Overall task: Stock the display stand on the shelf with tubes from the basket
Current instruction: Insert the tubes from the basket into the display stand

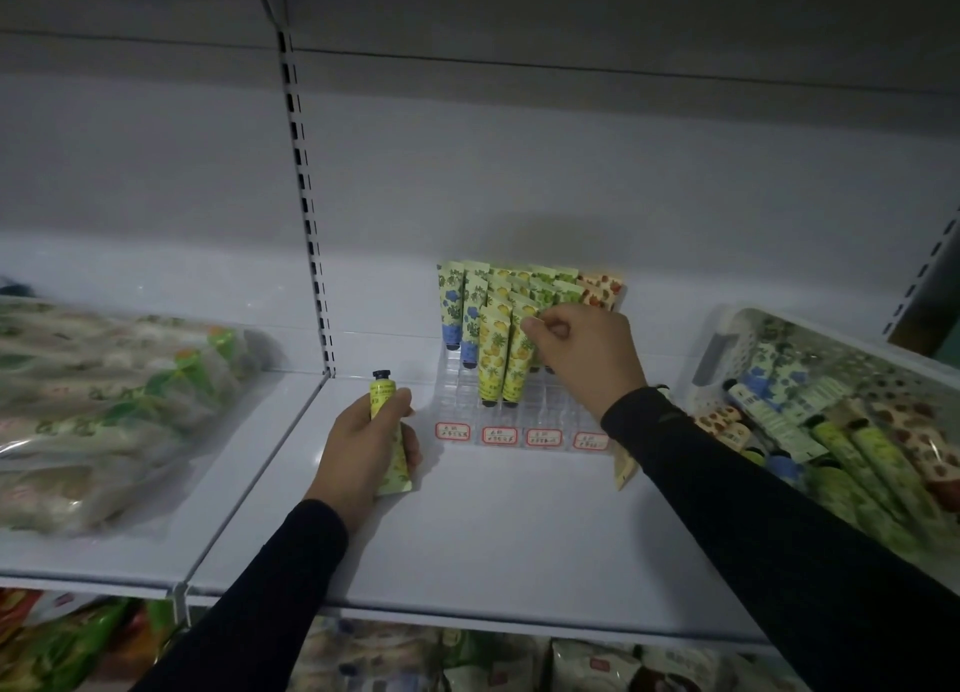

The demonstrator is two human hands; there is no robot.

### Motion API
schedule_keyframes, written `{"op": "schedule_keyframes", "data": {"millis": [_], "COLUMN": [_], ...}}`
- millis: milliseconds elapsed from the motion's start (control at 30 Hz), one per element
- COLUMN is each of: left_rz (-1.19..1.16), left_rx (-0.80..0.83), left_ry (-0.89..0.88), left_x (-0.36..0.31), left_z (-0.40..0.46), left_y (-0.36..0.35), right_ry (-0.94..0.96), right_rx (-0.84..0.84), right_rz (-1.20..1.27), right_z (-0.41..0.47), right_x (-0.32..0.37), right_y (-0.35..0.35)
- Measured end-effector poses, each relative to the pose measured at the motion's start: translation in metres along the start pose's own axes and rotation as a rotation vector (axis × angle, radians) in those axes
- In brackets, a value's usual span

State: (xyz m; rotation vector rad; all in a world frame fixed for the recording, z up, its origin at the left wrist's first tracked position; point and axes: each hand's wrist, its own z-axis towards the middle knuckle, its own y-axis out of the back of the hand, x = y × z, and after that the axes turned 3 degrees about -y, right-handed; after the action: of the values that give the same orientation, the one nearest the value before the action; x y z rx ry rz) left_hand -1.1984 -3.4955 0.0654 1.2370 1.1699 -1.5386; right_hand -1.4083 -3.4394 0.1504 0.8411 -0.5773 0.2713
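Pinching a stand tube point(519, 359), right hand point(582, 353).

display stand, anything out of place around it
One cream tube lies loose on the shelf by the display stand's front right corner, partly hidden under the right sleeve, instead of standing in a slot.

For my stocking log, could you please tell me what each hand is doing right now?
Left hand: grips a yellow-green plastic tube with a black cap.
Right hand: pinches the top of a yellow patterned tube in the clear display stand.
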Motion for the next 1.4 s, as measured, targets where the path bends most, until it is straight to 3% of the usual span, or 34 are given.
{"op": "schedule_keyframes", "data": {"millis": [1000, 1400], "left_rz": [0.031, 0.022], "left_rx": [0.016, 0.016], "left_ry": [-0.023, -0.026], "left_x": [0.004, 0.004], "left_z": [0.002, 0.001], "left_y": [-0.001, 0.0], "right_ry": [0.043, 0.054], "right_rx": [0.051, 0.021], "right_rz": [-0.149, -0.095], "right_z": [0.01, 0.007], "right_x": [0.002, 0.003], "right_y": [0.001, -0.008]}}
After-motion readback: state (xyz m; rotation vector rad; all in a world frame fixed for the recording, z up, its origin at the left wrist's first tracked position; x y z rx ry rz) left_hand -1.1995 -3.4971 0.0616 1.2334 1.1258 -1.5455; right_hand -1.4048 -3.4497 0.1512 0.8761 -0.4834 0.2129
